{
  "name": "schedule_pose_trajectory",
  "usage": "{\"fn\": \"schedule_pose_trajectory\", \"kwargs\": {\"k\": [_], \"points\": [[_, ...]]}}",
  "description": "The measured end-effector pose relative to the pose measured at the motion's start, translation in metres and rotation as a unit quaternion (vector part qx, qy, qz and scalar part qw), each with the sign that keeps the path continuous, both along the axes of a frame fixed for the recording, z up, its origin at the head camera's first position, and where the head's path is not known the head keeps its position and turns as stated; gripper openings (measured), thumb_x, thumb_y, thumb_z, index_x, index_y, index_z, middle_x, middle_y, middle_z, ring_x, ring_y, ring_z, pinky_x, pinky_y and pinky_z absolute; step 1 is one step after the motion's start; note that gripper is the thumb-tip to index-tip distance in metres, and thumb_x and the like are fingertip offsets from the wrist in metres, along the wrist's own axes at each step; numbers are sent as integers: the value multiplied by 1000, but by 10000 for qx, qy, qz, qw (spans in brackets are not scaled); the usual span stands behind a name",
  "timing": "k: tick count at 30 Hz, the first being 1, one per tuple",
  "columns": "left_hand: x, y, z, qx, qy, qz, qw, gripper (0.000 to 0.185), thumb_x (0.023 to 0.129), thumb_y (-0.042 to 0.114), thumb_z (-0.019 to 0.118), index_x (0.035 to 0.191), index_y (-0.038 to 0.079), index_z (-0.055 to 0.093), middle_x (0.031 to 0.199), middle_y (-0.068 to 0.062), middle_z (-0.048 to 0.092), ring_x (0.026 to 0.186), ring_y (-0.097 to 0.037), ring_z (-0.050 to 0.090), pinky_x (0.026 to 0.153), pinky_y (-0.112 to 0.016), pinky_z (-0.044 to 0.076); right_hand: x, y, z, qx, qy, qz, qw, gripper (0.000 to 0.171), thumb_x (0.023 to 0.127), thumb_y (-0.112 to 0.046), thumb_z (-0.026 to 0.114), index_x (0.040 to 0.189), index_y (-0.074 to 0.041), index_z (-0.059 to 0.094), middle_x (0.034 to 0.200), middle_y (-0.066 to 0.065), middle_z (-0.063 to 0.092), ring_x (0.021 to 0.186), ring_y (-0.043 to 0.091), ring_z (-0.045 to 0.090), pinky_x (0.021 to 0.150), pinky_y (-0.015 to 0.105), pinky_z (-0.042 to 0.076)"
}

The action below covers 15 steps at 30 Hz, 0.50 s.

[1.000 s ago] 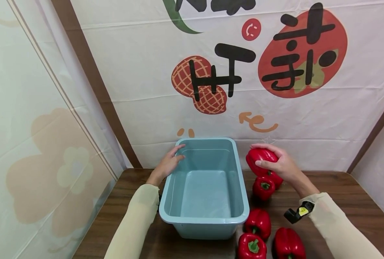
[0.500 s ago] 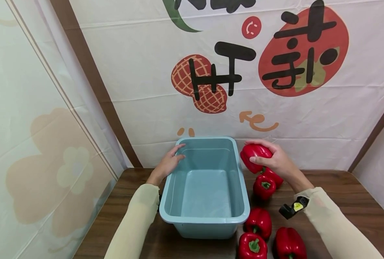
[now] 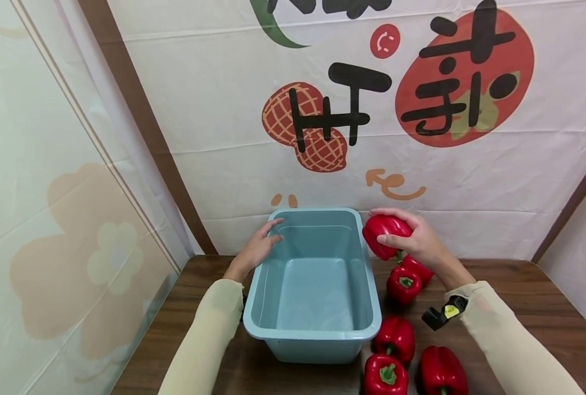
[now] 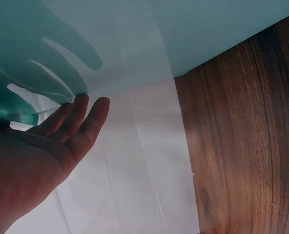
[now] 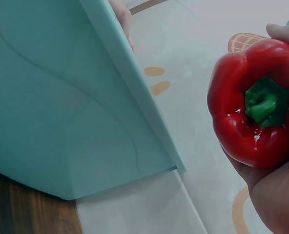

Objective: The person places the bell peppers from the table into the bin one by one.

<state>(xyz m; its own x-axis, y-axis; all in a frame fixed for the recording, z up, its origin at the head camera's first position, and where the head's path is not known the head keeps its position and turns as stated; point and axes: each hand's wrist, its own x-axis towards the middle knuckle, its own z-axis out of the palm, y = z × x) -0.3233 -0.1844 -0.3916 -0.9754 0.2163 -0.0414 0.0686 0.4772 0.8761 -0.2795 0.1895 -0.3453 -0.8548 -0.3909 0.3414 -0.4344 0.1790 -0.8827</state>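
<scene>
My right hand holds a red bell pepper in the air just off the far right corner of a light blue plastic tub. In the right wrist view that bell pepper shows its green stem, with fingers and palm around its side. My left hand grips the tub's left rim, thumb over the inner side. From the left wrist, several fingers of that hand appear along the outside wall. Nothing lies inside the tub.
More red bell peppers stand right of the tub: one upright pepper with another behind it, and a nearer group including a front pepper and a right pepper. A printed cloth hangs behind the brown wooden table.
My right hand has moved left with the bell pepper, up to the tub's right rim. My left hand and the tub have stayed in place.
</scene>
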Motion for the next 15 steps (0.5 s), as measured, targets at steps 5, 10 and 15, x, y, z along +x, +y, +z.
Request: {"fn": "schedule_pose_trajectory", "kwargs": {"k": [5,10,15], "points": [[-1,-1,-1,-8,28,29,10000,55,101,28,46,155,24,33,165,-8,17,143,-41,31,108,-66,32,0,-4,2,15,-13,37,10000,55,87,-13,72,138,-13,54,135,7,51,120,33,46,77,38,59],[0,-1,-1,-32,34,54,10000,55,101,30,46,154,26,33,165,-7,17,141,-41,34,107,-65,35,0,-7,3,9,23,103,9999,56,86,-12,72,138,-13,54,135,7,51,121,33,46,77,39,59],[0,-1,-1,-73,65,82,9999,56,100,31,46,154,26,34,165,-7,17,142,-39,32,108,-64,34,0,-11,3,-11,43,220,9997,57,85,-11,73,139,-13,53,134,8,52,121,34,46,77,39,59]]}}
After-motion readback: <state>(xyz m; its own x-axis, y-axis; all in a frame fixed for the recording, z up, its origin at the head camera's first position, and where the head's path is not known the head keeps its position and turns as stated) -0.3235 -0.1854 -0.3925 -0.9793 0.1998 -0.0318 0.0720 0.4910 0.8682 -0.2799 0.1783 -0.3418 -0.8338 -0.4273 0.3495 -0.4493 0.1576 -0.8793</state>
